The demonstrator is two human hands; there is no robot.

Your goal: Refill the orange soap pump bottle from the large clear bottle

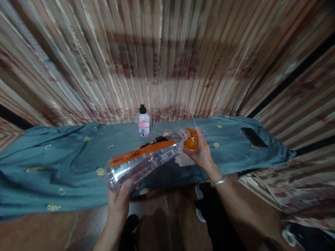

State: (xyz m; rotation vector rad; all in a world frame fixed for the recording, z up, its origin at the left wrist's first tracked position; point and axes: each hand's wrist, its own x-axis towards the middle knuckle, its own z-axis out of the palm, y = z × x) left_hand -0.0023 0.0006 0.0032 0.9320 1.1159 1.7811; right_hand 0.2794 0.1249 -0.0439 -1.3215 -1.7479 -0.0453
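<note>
A large clear plastic bottle (pixel 146 158) with an orange and black label is tilted above the cloth, its neck toward the right. My left hand (pixel 120 198) is closed around its lower end, thumb on the near side. At the neck end, my right hand (pixel 200 150) is closed on a small translucent orange container (pixel 192 139). The bottle's neck meets this container, but I cannot tell whether they are joined. A thin pale strip (pixel 193 120) sticks up behind the container. Beneath it lies a whitish piece of paper or tissue (pixel 184 159).
A small clear bottle (pixel 143 125) with a black cap and pink label stands at the back of the cloth-covered table (pixel 78 150). A dark phone (pixel 253 137) lies at the right. Pleated curtains (pixel 162 62) hang close behind and at the sides.
</note>
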